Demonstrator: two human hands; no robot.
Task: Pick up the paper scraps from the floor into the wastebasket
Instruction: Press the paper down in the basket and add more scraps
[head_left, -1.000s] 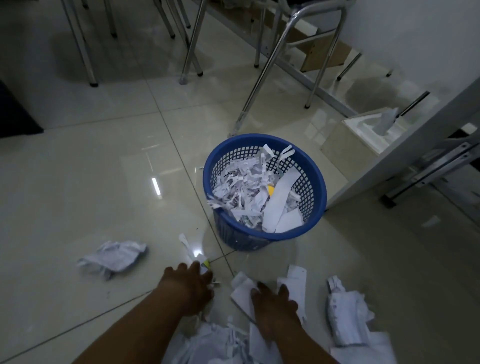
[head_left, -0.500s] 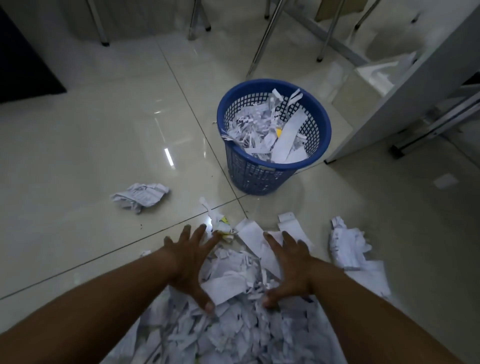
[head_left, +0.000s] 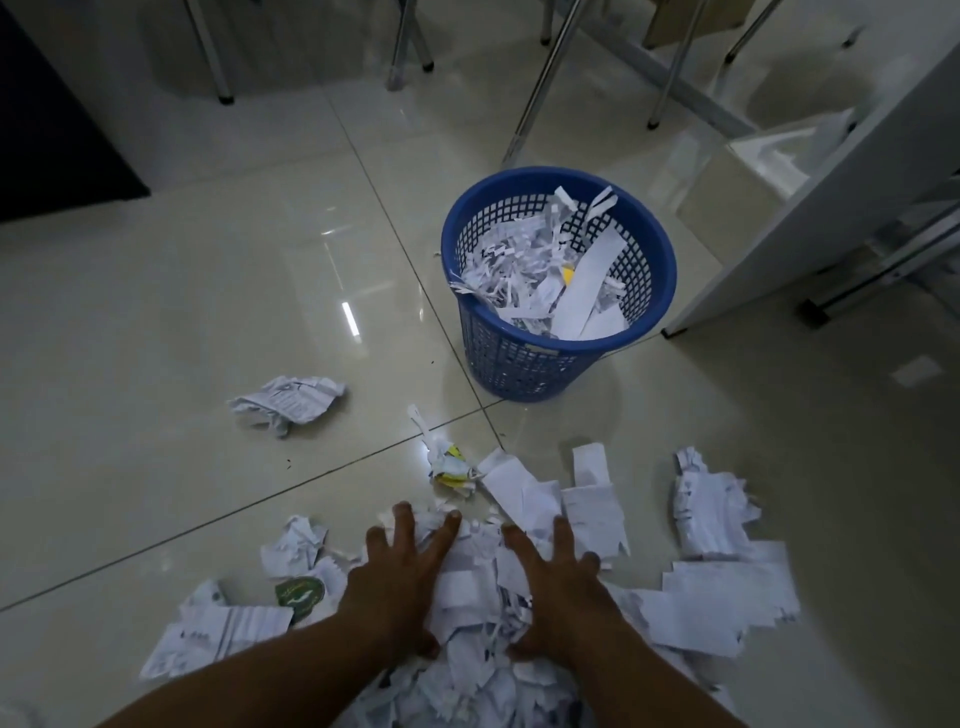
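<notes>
My left hand (head_left: 395, 577) and right hand (head_left: 558, 582) cup a mound of torn white paper scraps (head_left: 475, 587) between spread fingers. The blue plastic mesh wastebasket (head_left: 519, 364), part-filled, stands at one o'clock.

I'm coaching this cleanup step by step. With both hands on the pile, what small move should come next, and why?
Probably press the left hand and right hand together and lift the scraps between them. Both hands flank that heap with fingers spread, and the wastebasket stands just ahead, open.
</notes>
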